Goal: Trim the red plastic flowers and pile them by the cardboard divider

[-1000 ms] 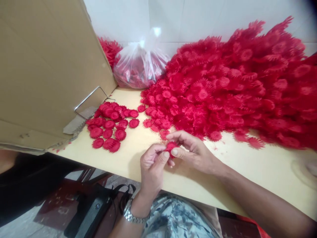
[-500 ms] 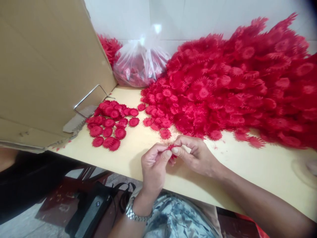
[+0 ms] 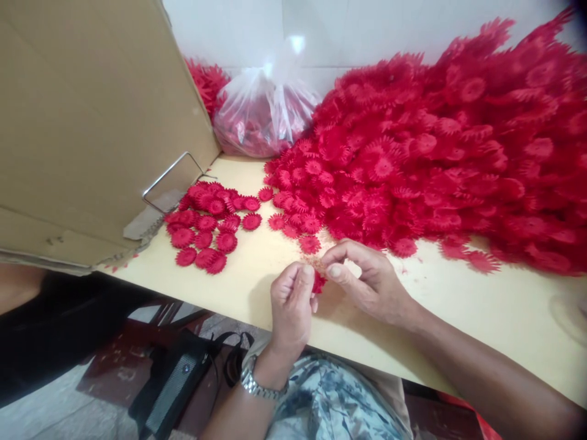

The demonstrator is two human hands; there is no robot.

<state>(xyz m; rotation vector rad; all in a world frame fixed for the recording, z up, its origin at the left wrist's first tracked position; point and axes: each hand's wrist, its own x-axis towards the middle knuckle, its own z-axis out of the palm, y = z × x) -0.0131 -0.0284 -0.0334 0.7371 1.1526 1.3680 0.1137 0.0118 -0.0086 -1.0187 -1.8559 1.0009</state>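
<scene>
My left hand point(image 3: 292, 302) is closed, thumb against fingers, on a red flower-shaped disc point(image 3: 318, 283) with a toothed edge. Most of that disc hides behind my fingers; a part of it shows at their right side. Just to the right, my right hand point(image 3: 367, 278) has its thumb and forefinger tips drawn together in a pinch, a short way off the disc. Whatever is between those tips is too small to make out. Fine reddish crumbs point(image 3: 314, 261) lie on the table beyond my fingertips.
A large heap of red discs point(image 3: 440, 159) fills the back right of the table point(image 3: 247, 278). Left of my hands lies a smaller group of darker discs point(image 3: 205, 239). A filled plastic bag point(image 3: 265, 116) stands behind, beside a cardboard box point(image 3: 101, 122) with a bent wire point(image 3: 166, 176).
My right hand's fingertips have come away from the disc, which stays in my left hand. The whole view has shifted slightly.
</scene>
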